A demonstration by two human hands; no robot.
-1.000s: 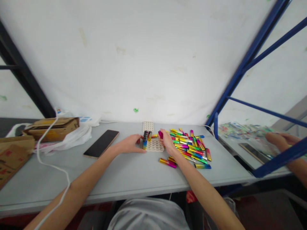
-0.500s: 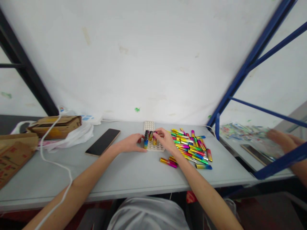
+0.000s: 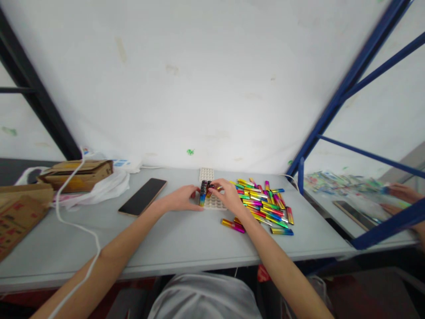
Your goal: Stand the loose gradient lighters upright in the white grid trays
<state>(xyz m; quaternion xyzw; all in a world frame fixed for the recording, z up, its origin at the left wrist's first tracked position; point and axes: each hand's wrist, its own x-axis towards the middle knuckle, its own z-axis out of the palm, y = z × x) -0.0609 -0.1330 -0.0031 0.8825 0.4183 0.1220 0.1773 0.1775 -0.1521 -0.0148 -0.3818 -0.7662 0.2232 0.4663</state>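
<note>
A pale tray with rows of round holes (image 3: pixel 217 204) lies flat in the middle of the table. At its left edge stands a short row of shiny metallic tubes (image 3: pixel 202 199), blue and gold below with dark tops. My left hand (image 3: pixel 182 198) is closed against this row from the left, thumb at the front and fingers behind. My right hand (image 3: pixel 227 194) pinches a gold and reddish tube (image 3: pixel 209 191) just right of the row, over the tray; its fingertips partly hide the tube. Right of my right hand lies a loose pile of colourful metallic tubes (image 3: pixel 265 206).
A second holed tray (image 3: pixel 206 173) lies behind. On the left are a phone (image 3: pixel 142 197), a cardboard box (image 3: pixel 78 176) with a plastic bag and a white cable (image 3: pixel 79 230). A blue metal frame (image 3: pixel 327 113) rises at right; beyond it, another person's hands (image 3: pixel 403 195) work.
My right hand has shifted a little left, bringing its tube closer to the standing row. My left hand stays put. The other person's hands have moved at the far right.
</note>
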